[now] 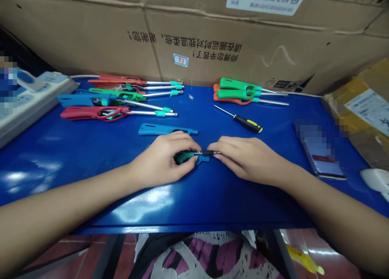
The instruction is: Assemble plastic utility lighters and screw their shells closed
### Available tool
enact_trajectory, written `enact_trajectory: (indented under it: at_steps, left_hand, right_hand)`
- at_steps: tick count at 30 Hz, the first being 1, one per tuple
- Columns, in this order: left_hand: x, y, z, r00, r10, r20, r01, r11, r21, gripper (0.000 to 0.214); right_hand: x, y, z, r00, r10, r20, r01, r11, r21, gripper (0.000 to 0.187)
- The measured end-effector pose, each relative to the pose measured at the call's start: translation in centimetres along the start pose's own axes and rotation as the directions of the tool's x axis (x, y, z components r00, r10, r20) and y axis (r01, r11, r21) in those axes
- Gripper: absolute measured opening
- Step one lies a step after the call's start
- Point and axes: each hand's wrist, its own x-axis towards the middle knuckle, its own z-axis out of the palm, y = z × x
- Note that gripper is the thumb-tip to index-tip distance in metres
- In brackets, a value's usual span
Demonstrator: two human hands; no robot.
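My left hand (168,157) is closed around a blue lighter casing (204,159) with a green part inside; the palm and fingers hide most of it. A slim dark rod with a metal tip (208,152) sticks out of that casing to the right. The fingertips of my right hand (249,155) pinch the rod's tip. Just beyond my left hand lies a blue half casing (167,129). A screwdriver (247,124) with a black and yellow handle rests past my right hand.
Red, green and blue stick lighters (100,113) lie at the back left, green and orange ones (237,93) at the back right. A cardboard box (106,40) walls off the far side. Power strip (27,96) stands left; phone (322,151) and white mouse (375,179) lie right.
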Motion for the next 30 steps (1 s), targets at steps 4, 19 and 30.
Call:
enact_trajectory:
  at_steps: [4,19,30]
  left_hand:
    - [0.1,0.0,0.1,1.000,-0.007,-0.017,0.007,1.000,0.006,0.014]
    - [0.0,0.3,-0.1,1.000,0.013,-0.020,-0.013,1.000,0.011,0.032]
    - [0.2,-0.5,-2.9,0.968,-0.012,0.252,-0.059,0.961,0.271,0.036]
  right_hand:
    - [0.2,-0.2,-0.1,1.000,0.004,-0.005,-0.004,1.000,-0.014,0.029]
    - [0.4,-0.5,0.2,0.997,0.026,-0.071,-0.025,1.000,0.019,0.024]
    - [-0.5,0.9,-0.6,0.955,0.108,-0.278,-0.119,0.993,-0.022,0.018]
